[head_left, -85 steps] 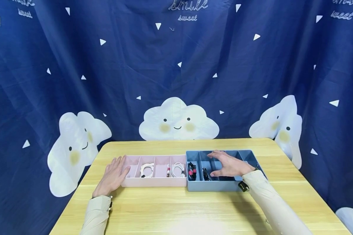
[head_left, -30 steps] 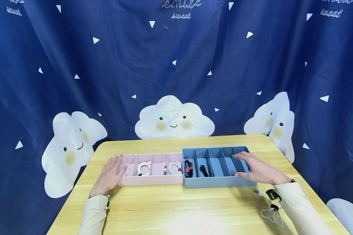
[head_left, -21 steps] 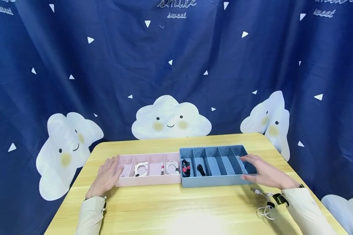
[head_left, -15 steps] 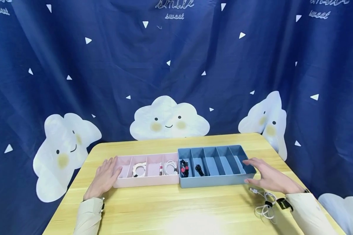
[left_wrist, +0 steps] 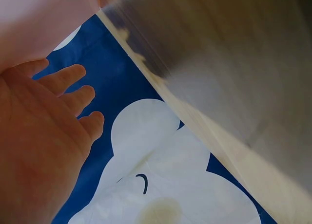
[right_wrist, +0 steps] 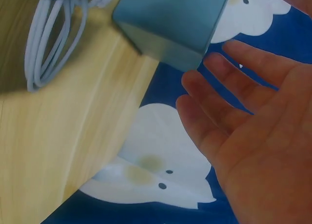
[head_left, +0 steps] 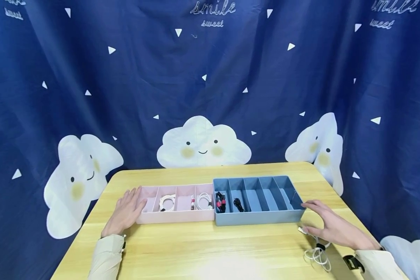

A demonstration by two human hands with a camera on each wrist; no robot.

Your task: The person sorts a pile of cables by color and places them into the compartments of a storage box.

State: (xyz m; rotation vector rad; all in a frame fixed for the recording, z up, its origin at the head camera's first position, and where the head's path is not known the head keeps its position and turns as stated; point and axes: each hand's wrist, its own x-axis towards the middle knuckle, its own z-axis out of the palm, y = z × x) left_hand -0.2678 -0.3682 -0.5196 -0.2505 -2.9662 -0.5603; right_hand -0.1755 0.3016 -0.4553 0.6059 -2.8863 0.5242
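In the head view my left hand (head_left: 124,213) rests at the left end of a pink divided box (head_left: 175,218), palm down, fingers extended. My right hand (head_left: 337,228) is at the right end of a blue divided box (head_left: 259,219), thumb and fingers spread. A bundled white USB cable (head_left: 316,255) with a black tie lies on the table just below that hand, partly covered by it. In the right wrist view the fingers lie close by the blue box's corner (right_wrist: 163,24); contact cannot be told. The cable loops (right_wrist: 36,53) are apart from the fingers.
The boxes stand end to end on a wooden table (head_left: 161,251). The pink one holds coiled white cables (head_left: 162,203) and a short red-banded piece (head_left: 193,202). In the blue one are black cables (head_left: 218,203), some red-tied. A blue curtain (head_left: 133,77) hangs behind.
My right hand has moved right, from above the blue box's middle to past its right end. The white cable on the table has come into view. My left hand stays by the pink box.
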